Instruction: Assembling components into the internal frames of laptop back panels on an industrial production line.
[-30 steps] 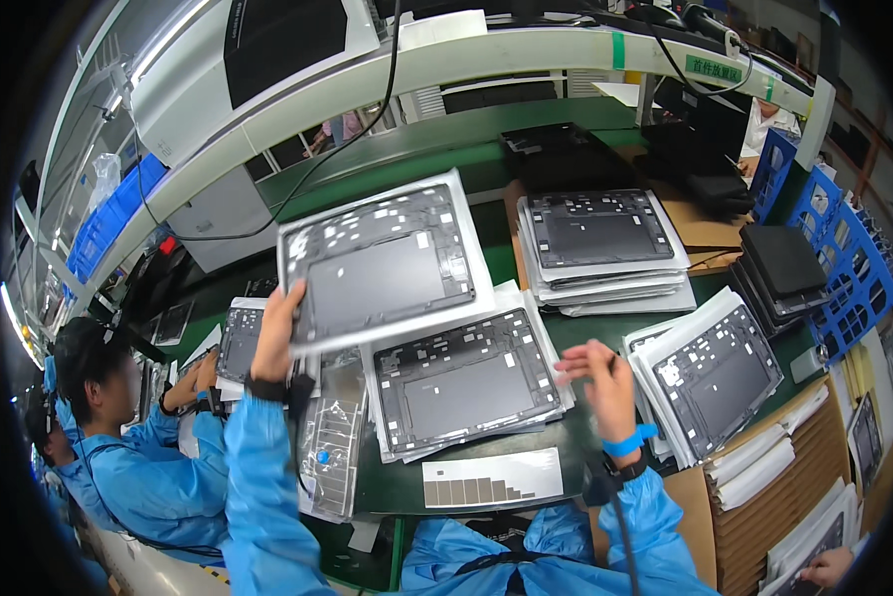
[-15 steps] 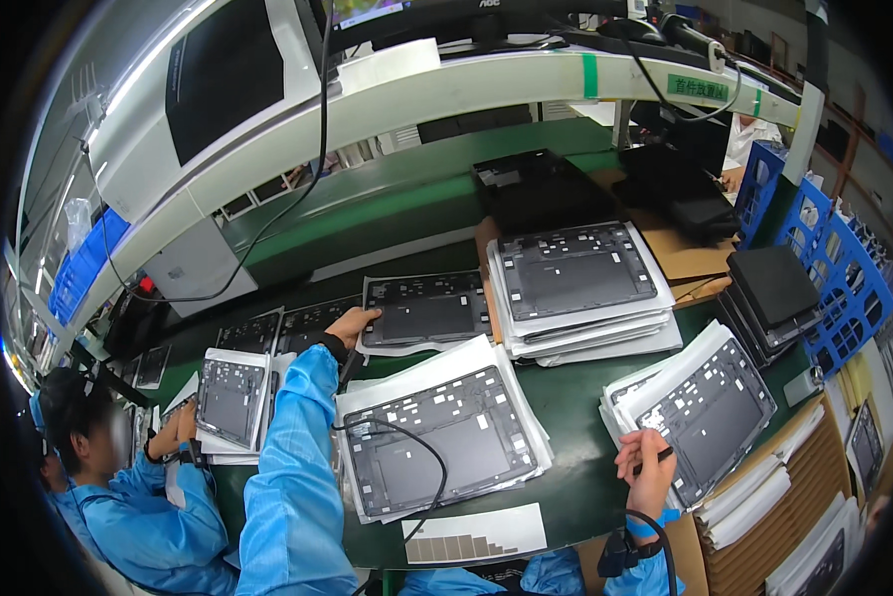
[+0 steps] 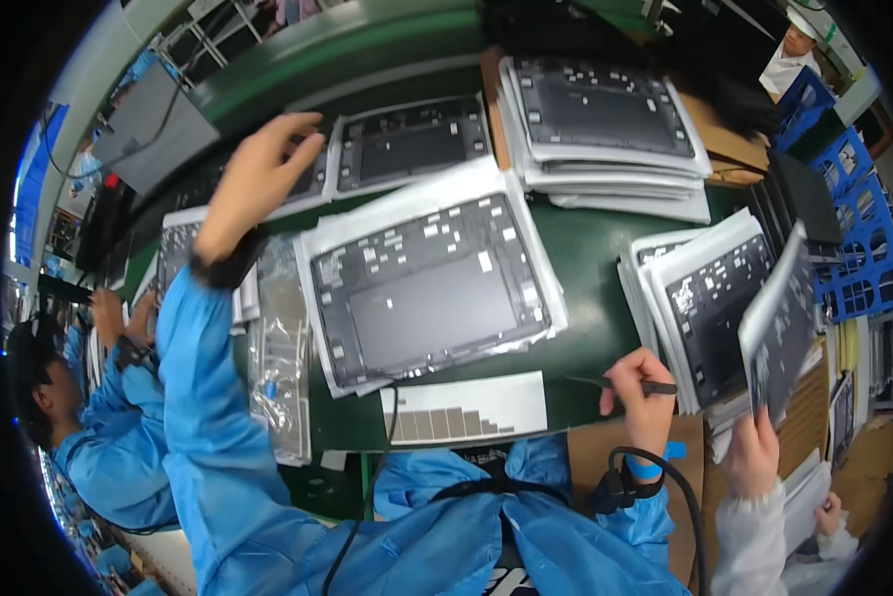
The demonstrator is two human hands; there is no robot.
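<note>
My left hand (image 3: 259, 177) is raised over the far left of the bench with its fingers apart and nothing in them. Behind it a row of dark tablet-sized panels (image 3: 411, 144) lies on white sheets, partly covered by the hand. My right hand (image 3: 637, 397) is closed around black tweezers (image 3: 655, 388), whose thin tip points left above the green bench top. Between my hands a stack of dark panels (image 3: 431, 303) with small white pads lies on white sheets, slightly tilted. Below it a white card (image 3: 516, 401) with grey stepped bars lies at the bench's front edge.
A taller panel stack (image 3: 605, 109) stands at the back, another stack (image 3: 710, 328) at the right. A co-worker's hand (image 3: 754, 457) in a white sleeve holds a panel (image 3: 779, 318) upright there. Clear plastic trays (image 3: 279, 348) lie left. A blue-sleeved person (image 3: 108, 437) works farther left.
The view has tilted down. My left hand has let go of a back panel's corner and lifted away. A co-worker's hand with a panel has come in at the right.
</note>
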